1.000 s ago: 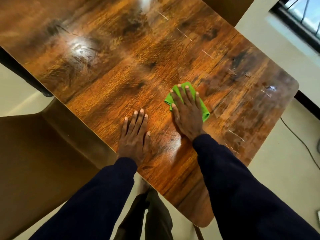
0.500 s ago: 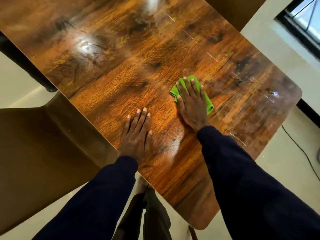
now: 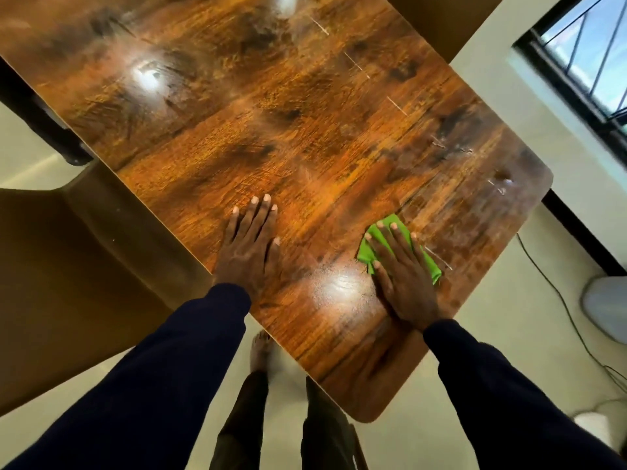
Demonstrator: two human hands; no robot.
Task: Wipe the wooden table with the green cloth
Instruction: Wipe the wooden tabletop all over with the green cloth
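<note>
A glossy dark wooden table (image 3: 271,137) fills most of the head view, its rounded corner at the right. A small folded green cloth (image 3: 367,249) lies flat on the table near the right edge. My right hand (image 3: 403,276) presses down on the cloth with fingers spread, covering most of it. Flat on the bare wood near the table's front edge rests my left hand (image 3: 251,245), fingers together, holding nothing. Pale scratch marks and smears show on the wood beyond the cloth.
A brown chair (image 3: 68,283) stands at the left against the table edge. A black cable (image 3: 559,300) runs over the pale floor at the right, near a white object (image 3: 607,307). A window (image 3: 583,52) is at the upper right. My legs stand below the table edge.
My right hand has slid the green cloth toward me and to the right, closer to the table's near right edge. My left hand has stayed flat in place.
</note>
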